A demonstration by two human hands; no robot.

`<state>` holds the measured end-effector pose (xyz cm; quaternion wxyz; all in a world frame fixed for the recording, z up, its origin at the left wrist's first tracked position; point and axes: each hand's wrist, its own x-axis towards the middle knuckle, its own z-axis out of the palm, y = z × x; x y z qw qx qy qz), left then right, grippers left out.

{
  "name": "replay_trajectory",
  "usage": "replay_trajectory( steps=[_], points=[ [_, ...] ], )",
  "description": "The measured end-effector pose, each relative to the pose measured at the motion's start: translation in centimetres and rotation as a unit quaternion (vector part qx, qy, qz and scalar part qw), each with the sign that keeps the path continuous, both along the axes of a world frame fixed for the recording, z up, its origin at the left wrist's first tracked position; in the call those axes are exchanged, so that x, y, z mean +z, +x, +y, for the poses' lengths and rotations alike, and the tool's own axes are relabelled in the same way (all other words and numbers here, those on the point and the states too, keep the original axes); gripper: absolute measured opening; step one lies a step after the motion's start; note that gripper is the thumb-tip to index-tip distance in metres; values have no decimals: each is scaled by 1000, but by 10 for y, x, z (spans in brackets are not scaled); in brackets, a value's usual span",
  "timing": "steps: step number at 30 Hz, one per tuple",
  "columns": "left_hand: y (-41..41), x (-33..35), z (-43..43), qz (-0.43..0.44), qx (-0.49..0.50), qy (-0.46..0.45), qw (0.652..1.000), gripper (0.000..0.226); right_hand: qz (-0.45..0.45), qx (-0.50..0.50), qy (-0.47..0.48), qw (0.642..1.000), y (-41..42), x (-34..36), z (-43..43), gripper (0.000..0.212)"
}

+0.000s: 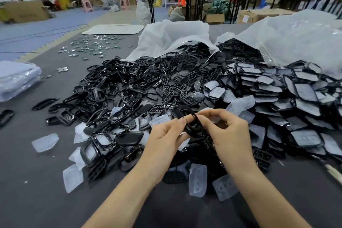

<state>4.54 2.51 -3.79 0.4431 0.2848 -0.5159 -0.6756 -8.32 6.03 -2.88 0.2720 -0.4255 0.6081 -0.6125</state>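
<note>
1. The black frame (192, 126), a thin ring-shaped plastic piece, is held in the air between the two hands. It is tilted on edge, just above the near side of a heap of parts. Whether it is one piece or two pressed together cannot be told.
2. The left hand (164, 137) pinches the frame's left side between thumb and curled fingertips, so its grip is closed on the frame.
3. The right hand (227, 131) pinches the frame's upper right side in the same way, and its grip is also closed on the frame.
4. Below the hands, translucent pads (197, 179) lie among loose black parts on the grey tabletop (37, 181). More of these pads are scattered to the left.
5. Beyond the hands and to the left spreads a pile of glossy frames (120, 83). Near its middle are black grid pieces (177, 87) with rows of holes.
6. To the right lies a stack of padded shells (296, 94), black pieces with pale grey faces, overlapping one another.
7. Both piles spill from two white bags (175, 35) lying open on the far side.
8. Far left, small shiny metal pieces (92, 44) are strewn near a white board (112, 29). Clear plastic sheets (16, 79) sit at the left edge.
</note>
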Motion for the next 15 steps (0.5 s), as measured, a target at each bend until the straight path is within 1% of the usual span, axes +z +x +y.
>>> replay_trajectory(
  steps=[2, 5, 8, 10, 12, 15],
  points=[
    [-1, -1, 1, -5, 1, -9, 1000, 36, -33, 14, 21, 999, -1, 0, 0, 7],
    [-4, -2, 2, -10, 7, -14, 1000, 33, -118, 47, 39, 991, -4, 2, -1, 10],
    [-4, -4, 2, -20, 27, -20, 999, 31, -167, 24, 48, 985, -9, 2, -4, 16],
    [-3, -4, 0, -15, 48, -20, 999, 37, -199, 6, 29, 980, -14, 4, -6, 21],
    [-1, -4, -3, -11, 81, 5, 997, 43, -251, 13, 0, 968, -19, 7, -5, 25],
    [0, -3, -5, -3, 96, 44, 994, 28, -309, 40, -18, 950, -23, 8, -5, 25]
  ],
)
